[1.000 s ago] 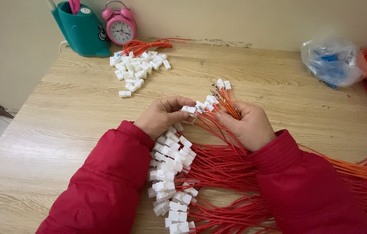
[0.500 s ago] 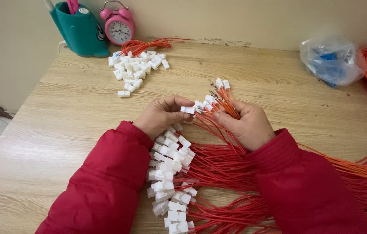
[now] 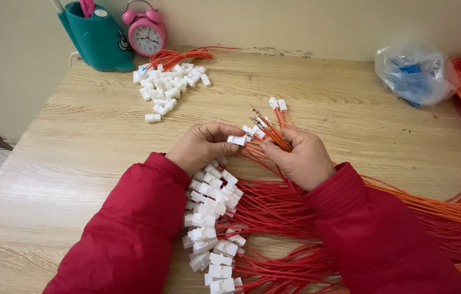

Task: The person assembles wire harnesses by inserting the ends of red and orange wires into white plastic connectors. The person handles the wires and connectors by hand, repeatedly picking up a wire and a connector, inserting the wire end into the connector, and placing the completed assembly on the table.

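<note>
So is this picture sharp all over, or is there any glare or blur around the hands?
In the head view the light is soft and even, with only faint shadows under the left hand and right hand. The white connector and red wires they pinch look sharp. The clear plastic bag shows mild shine. The table edge looks slightly bowed, hinting at wide-lens distortion.

Crumpled clear plastic bag (image 3: pixel 415 73) (blue contents) at table's (image 3: pixel 78 141) far right

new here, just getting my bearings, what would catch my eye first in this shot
Mid-table, the left hand pinches a white connector against the red wires bunched in the right hand. Finished wires with white ends fan out below; a pink alarm clock stands at the back.
</note>
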